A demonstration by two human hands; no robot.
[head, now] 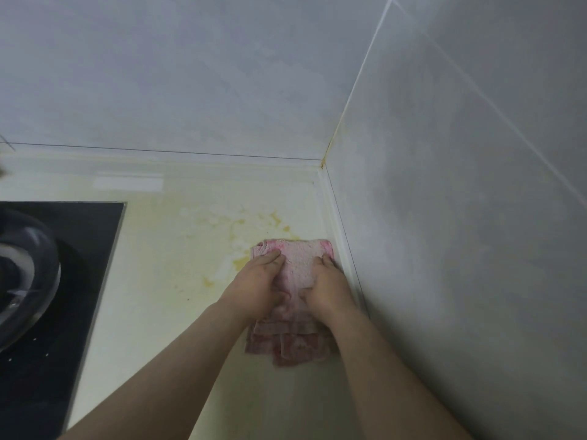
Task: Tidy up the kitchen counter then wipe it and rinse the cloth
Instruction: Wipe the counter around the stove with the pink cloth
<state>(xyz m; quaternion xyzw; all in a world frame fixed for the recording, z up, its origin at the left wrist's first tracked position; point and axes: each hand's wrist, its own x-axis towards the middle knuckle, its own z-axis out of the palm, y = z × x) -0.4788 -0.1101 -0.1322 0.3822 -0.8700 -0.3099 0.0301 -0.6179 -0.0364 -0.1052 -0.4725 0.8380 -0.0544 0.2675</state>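
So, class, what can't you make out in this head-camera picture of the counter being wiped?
Head view only:
- the counter beneath the cloth: hidden by it, the left hand and the right hand.
- the round thing on the hob: blurred, cut off by the left edge.
- the cloth's near end: partly under the forearms.

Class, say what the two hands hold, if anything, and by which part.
Nothing is gripped. The left hand and the right hand press down on the middle of the pink cloth, which lies on the counter.
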